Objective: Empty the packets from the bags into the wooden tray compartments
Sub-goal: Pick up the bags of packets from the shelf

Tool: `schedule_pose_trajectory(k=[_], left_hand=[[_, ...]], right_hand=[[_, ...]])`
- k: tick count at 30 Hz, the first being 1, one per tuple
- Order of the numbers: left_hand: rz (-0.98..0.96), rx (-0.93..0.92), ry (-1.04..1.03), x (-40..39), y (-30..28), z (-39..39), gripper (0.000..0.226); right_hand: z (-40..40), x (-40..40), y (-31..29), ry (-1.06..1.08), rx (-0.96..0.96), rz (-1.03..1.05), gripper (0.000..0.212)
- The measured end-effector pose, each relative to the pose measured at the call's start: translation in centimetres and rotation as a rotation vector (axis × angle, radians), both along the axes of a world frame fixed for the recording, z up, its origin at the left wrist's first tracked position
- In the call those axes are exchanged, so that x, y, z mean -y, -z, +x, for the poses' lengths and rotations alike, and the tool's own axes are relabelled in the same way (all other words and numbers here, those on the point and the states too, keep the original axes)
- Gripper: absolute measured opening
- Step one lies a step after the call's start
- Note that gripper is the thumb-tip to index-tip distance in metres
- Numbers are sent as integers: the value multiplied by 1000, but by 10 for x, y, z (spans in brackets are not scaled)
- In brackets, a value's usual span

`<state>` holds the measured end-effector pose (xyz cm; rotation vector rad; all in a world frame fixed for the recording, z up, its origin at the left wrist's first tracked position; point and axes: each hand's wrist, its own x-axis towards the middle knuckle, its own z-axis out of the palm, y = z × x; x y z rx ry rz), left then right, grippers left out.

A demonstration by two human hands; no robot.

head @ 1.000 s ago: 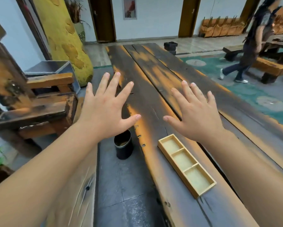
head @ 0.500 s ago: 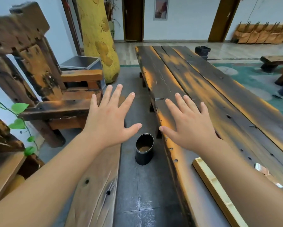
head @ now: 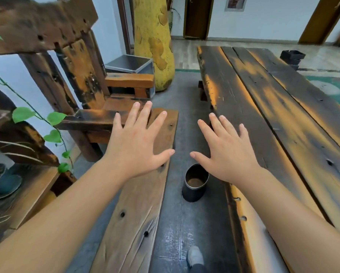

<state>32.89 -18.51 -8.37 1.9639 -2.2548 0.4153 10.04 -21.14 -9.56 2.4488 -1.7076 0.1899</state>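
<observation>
My left hand (head: 136,146) is held out flat, fingers spread, palm down, above a wooden bench (head: 133,209). My right hand (head: 224,150) is spread the same way over the gap between the bench and the long dark wooden table (head: 273,119). Neither hand holds or touches anything. No wooden tray, bags or packets are in view.
A black cylindrical bin (head: 194,183) stands on the grey floor between bench and table. A heavy wooden chair (head: 82,85) and a leafy vine (head: 53,134) are at the left. A yellow pillar (head: 153,42) rises behind. My shoe (head: 194,257) shows at the bottom.
The view has swung left. The wooden tray has slid out of the frame at the right, and the chair and bench have come in. Both hands stay spread and empty.
</observation>
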Motion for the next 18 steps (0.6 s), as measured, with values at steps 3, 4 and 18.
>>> schedule_pose_trajectory(k=[3, 4, 18], left_hand=[[7, -6, -57, 24, 6, 9, 93], [6, -3, -78, 32, 7, 13, 93], [4, -30, -550, 98, 3, 56, 92]], right_hand=[[12, 38, 5, -69, 4, 1, 84], [16, 52, 5, -96, 5, 7, 84], [126, 206, -2, -595, -8, 25, 84]])
